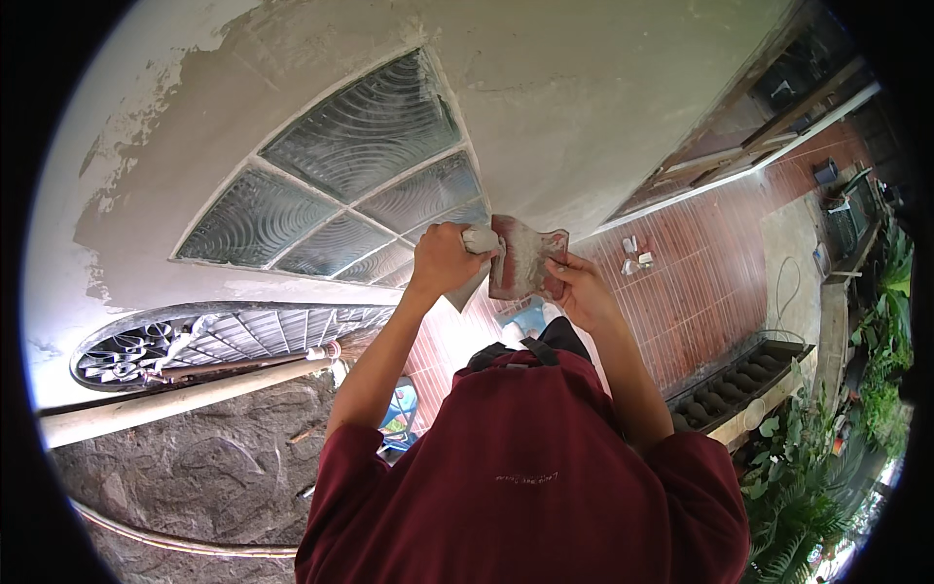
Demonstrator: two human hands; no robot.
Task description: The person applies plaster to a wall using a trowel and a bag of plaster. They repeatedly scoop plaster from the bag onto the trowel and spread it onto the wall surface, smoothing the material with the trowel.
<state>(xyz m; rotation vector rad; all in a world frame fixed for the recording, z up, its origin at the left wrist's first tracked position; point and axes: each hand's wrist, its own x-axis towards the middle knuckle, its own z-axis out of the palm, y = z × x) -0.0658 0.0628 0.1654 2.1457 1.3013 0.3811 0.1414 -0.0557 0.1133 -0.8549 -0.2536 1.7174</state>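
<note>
My left hand (pixel 446 261) is closed around the whitish handle of a putty knife (pixel 469 292), its grey blade pointing down beside the board. In my right hand (pixel 584 290) is a flat reddish-brown board (pixel 526 259) with a wavy edge, smeared with grey plaster. Fingers and thumb pinch its right edge. The handle end meets or overlaps the board's left side; whether they touch I cannot tell. Both hands are held in front of my chest, close to a wall (pixel 545 127) with patchy grey plaster. Left of them is a glass block window (pixel 347 209) set in that wall.
Below lies a red tiled floor (pixel 671 311) with small white pieces (pixel 634 258) on it. At left are a metal grille (pixel 253 336), a long pole (pixel 185 399) and rough grey ground (pixel 185 467). A dark trough (pixel 744 384) and green plants (pixel 808 487) line the right.
</note>
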